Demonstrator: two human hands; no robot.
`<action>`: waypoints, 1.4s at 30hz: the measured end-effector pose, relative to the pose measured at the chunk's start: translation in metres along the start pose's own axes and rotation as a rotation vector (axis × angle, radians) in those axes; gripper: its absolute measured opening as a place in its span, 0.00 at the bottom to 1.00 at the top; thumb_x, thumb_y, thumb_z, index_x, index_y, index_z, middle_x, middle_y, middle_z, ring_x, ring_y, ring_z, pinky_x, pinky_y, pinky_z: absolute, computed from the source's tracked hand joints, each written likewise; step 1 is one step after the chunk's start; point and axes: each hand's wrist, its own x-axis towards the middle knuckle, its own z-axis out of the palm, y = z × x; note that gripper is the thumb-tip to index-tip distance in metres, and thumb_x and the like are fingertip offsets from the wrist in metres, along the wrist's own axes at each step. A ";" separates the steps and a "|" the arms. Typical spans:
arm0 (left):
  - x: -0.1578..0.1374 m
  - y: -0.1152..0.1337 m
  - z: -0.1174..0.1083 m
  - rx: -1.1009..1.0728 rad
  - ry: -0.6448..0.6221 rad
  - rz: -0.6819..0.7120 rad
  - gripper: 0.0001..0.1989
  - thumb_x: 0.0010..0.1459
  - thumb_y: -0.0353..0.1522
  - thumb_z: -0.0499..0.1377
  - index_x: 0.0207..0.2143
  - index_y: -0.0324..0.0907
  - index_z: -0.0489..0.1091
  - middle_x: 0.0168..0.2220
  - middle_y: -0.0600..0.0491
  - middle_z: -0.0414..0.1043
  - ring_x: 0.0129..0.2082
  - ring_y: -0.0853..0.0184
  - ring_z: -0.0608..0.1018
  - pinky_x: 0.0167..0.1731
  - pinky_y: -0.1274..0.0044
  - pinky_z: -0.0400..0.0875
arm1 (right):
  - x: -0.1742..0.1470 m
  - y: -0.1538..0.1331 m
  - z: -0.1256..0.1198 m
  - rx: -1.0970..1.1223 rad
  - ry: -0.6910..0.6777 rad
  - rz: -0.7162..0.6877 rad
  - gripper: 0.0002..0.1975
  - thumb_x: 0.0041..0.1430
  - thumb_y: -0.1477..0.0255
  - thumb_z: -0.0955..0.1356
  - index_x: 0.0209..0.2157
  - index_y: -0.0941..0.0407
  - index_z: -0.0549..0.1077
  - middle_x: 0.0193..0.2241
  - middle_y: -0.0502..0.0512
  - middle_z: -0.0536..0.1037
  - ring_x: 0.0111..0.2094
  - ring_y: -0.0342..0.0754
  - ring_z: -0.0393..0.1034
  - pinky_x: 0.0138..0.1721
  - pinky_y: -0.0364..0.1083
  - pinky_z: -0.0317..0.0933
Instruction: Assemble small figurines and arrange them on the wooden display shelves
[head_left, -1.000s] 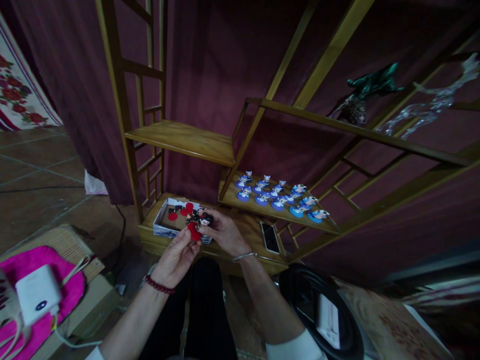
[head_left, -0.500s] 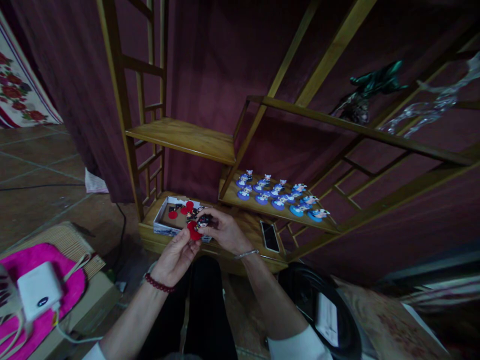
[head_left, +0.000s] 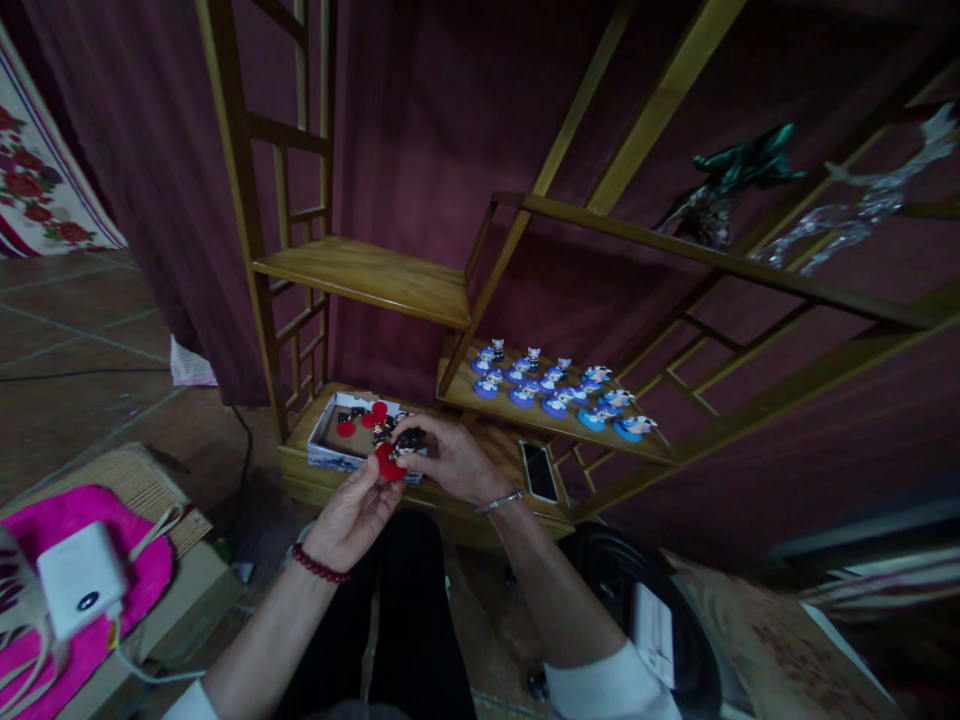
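Both hands meet over the front edge of a shallow cardboard box (head_left: 330,458) on the low wooden shelf. Between them is a small dark-haired figurine (head_left: 407,442) on a round red base (head_left: 389,463). My left hand (head_left: 358,513) pinches the red base between thumb and fingers. The fingers of my right hand (head_left: 457,458) close round the figurine's upper body, hiding part of it. Inside the box lie several red round bases (head_left: 346,429) and dark figurine pieces, partly covered by my hands.
Rows of figurines on blue and purple bases (head_left: 523,393) stand on the raised shelf at right. A phone (head_left: 539,471) lies below them. Green (head_left: 750,165) and clear (head_left: 862,210) ornaments stand higher up. A white power bank (head_left: 81,578) rests on pink cloth at left.
Both hands stay almost in place, still on the figurine and its base. My right forearm has shifted slightly, and the view has moved a little.
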 end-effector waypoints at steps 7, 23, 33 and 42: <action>-0.003 0.000 0.002 0.009 0.017 -0.004 0.06 0.48 0.29 0.59 0.30 0.34 0.70 0.27 0.51 0.70 0.23 0.75 0.69 0.21 0.84 0.64 | 0.000 -0.001 0.000 -0.038 -0.011 -0.005 0.10 0.49 0.73 0.66 0.37 0.56 0.69 0.34 0.50 0.72 0.35 0.43 0.66 0.39 0.43 0.59; -0.003 -0.005 -0.007 0.027 0.040 0.013 0.04 0.49 0.28 0.59 0.28 0.35 0.69 0.29 0.50 0.71 0.25 0.74 0.71 0.25 0.82 0.67 | -0.006 0.001 0.007 -0.058 0.002 0.040 0.10 0.49 0.73 0.66 0.36 0.56 0.69 0.31 0.48 0.72 0.32 0.41 0.66 0.35 0.41 0.60; -0.001 -0.003 -0.003 0.095 0.011 0.060 0.07 0.45 0.27 0.61 0.31 0.38 0.70 0.30 0.52 0.73 0.27 0.72 0.73 0.30 0.81 0.69 | -0.009 0.003 0.012 0.013 0.101 0.162 0.12 0.47 0.73 0.66 0.37 0.56 0.68 0.31 0.48 0.71 0.31 0.41 0.66 0.34 0.40 0.61; -0.001 -0.005 -0.004 0.046 0.061 0.085 0.03 0.49 0.25 0.58 0.27 0.36 0.71 0.30 0.51 0.74 0.33 0.70 0.74 0.43 0.71 0.65 | -0.008 0.008 0.021 -0.203 0.089 0.090 0.09 0.48 0.77 0.64 0.35 0.55 0.69 0.32 0.48 0.73 0.33 0.42 0.67 0.36 0.40 0.59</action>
